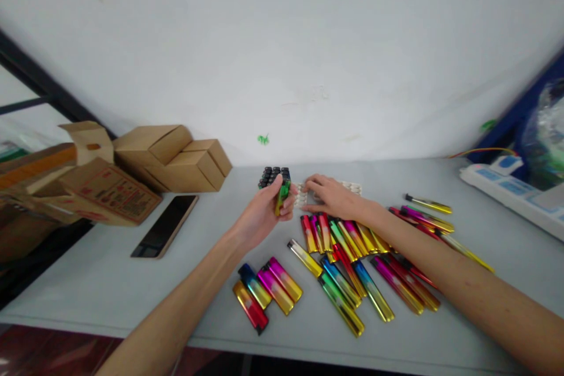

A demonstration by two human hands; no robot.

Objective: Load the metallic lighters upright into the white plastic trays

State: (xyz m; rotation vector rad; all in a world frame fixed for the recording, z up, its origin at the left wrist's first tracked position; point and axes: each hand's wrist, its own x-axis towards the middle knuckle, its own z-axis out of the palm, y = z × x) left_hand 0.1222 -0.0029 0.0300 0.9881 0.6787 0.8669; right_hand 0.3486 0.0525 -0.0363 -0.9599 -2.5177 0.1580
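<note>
Green-and-gold lighter found clamped in the left hand, above a grey tabletop. Right hand, near but apart from the left, rests at a pale textured item; cannot tell whether it grips anything. Loose metallic lighters lie on the tabletop nearer the person. White wall behind shows scuffs and a green mark. Cardboard box at left carries red print, illegible.

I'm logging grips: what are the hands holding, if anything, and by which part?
The left hand holds a green-gold lighter by its body; whether the right hand holds anything is unclear.
</note>
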